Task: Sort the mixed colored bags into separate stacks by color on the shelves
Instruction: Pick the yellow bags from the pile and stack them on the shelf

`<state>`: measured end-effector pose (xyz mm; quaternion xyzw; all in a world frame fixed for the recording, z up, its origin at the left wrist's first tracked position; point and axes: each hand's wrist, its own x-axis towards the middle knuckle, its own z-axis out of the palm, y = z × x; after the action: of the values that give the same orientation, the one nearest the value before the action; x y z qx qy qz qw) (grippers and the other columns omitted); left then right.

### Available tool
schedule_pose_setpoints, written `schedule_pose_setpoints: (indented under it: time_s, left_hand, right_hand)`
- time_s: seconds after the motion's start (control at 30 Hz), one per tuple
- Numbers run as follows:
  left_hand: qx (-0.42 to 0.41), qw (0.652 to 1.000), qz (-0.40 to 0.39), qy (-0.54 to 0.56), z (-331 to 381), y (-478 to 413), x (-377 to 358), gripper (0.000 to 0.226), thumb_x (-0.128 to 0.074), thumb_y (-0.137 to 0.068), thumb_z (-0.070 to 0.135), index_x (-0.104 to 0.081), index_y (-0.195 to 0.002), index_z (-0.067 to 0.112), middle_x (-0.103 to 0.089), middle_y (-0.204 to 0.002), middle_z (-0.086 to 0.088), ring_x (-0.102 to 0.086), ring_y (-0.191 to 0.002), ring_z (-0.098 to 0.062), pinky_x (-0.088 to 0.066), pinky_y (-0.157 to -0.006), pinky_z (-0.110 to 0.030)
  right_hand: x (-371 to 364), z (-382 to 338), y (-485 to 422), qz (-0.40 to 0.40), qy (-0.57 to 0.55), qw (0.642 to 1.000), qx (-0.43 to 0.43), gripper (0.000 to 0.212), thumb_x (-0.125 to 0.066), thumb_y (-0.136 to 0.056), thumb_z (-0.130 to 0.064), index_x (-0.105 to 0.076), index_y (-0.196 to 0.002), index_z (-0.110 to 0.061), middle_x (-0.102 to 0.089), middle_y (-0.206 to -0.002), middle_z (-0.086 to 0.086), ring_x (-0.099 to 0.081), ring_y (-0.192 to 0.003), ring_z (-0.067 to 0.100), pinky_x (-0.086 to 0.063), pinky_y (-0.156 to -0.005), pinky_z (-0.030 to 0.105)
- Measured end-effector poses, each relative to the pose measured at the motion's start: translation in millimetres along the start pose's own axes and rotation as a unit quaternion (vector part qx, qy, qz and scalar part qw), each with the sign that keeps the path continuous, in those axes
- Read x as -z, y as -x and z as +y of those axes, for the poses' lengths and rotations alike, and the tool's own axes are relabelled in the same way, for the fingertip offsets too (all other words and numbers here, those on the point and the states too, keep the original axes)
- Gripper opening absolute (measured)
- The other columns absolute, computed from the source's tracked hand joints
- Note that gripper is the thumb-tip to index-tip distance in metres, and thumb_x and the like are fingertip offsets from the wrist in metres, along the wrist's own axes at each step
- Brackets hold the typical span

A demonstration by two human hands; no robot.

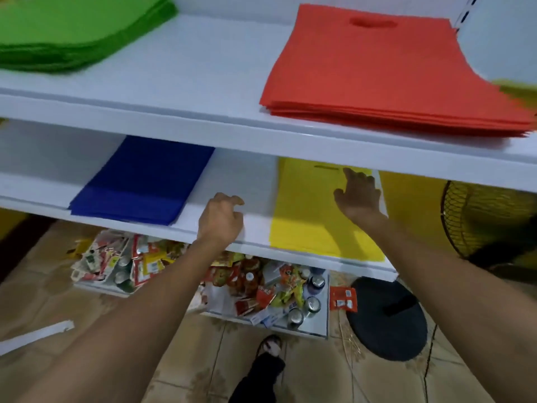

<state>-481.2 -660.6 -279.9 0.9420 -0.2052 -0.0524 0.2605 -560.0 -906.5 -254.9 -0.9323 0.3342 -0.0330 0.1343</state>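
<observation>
On the upper white shelf (203,68) a green bag stack (72,30) lies at the left and a red bag stack (392,74) at the right. The lower shelf (252,181) carries a blue bag stack (145,184) on the left and a yellow bag stack (308,216) on the right. My right hand (359,193) lies flat on the yellow stack with its fingers spread. My left hand (222,218) hovers with loosely curled fingers over the bare shelf between the blue and yellow stacks, holding nothing.
Below the shelves, trays on the floor hold several snack packets and cans (261,286). A black round stool (386,318) and a fan (488,222) stand at the right. A white strip (35,335) lies on the tiled floor at the left. My foot (270,347) is near the trays.
</observation>
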Motion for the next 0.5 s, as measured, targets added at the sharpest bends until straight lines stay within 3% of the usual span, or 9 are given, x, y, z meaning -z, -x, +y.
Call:
schedule_pose_setpoints:
  time_s: [0.2, 0.33, 0.5]
  left_hand:
    - [0.075, 0.99, 0.107, -0.044, -60, 100, 113, 0.038, -0.052, -0.086, 0.013, -0.058, -0.124, 0.015, -0.051, -0.126, -0.011, -0.048, -0.115, -0.029, -0.04, -0.094, -0.035]
    - [0.152, 0.963, 0.202, -0.089, -109, 164, 201, 0.04, -0.053, -0.086, 0.023, -0.056, -0.125, 0.016, -0.054, -0.123, -0.012, -0.048, -0.114, -0.028, -0.041, -0.091, -0.036]
    - [0.247, 0.92, 0.29, -0.09, -172, 228, 294, 0.038, -0.05, -0.089, 0.027, -0.052, -0.126, 0.022, -0.05, -0.125, -0.007, -0.046, -0.116, -0.025, -0.043, -0.089, -0.036]
  right_hand:
    - [23, -128, 70, -0.068, -0.09, 0.977, 0.182, 0.057, -0.053, -0.087, -0.014, -0.035, -0.141, -0.009, -0.047, -0.133, 0.019, -0.043, -0.124, 0.033, -0.041, -0.098, 0.039]
    - [34, -236, 137, -0.139, -0.139, 0.917, 0.346, 0.059, -0.051, -0.089, -0.009, -0.032, -0.144, -0.009, -0.047, -0.137, 0.015, -0.046, -0.124, 0.028, -0.038, -0.102, 0.033]
    - [51, -381, 208, -0.137, -0.156, 0.843, 0.497, 0.057, -0.048, -0.093, -0.015, -0.028, -0.146, -0.01, -0.044, -0.14, 0.013, -0.044, -0.125, 0.026, -0.039, -0.101, 0.037]
